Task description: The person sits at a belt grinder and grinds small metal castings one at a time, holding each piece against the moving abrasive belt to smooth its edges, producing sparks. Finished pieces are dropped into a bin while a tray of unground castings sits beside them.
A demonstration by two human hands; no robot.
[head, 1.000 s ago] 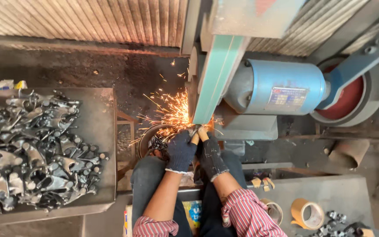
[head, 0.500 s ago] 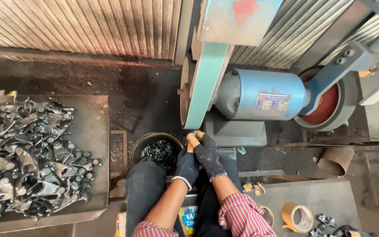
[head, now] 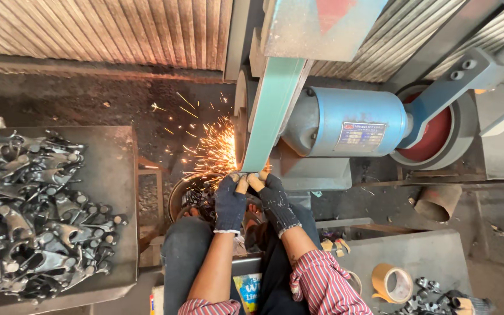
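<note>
Both my hands wear dark knit gloves with bare fingertips. My left hand [head: 230,201] and my right hand [head: 273,200] together press a small metal part [head: 246,177], mostly hidden by my fingers, against the green grinding belt [head: 270,111]. Orange sparks [head: 214,146] fly up and to the left from the contact point. The belt runs on a machine driven by a blue motor [head: 351,122] with a red wheel [head: 436,128] at its right.
A round dark bin of parts [head: 189,195] sits under my hands. A metal tray [head: 121,175] heaped with grey forged pieces lies at the left. A tape roll [head: 391,282] and several small parts rest on a grey surface [head: 421,251] at lower right.
Half a second ago my hands held the part off the belt with no sparks. They have pushed it back onto the belt and sparks fly again.
</note>
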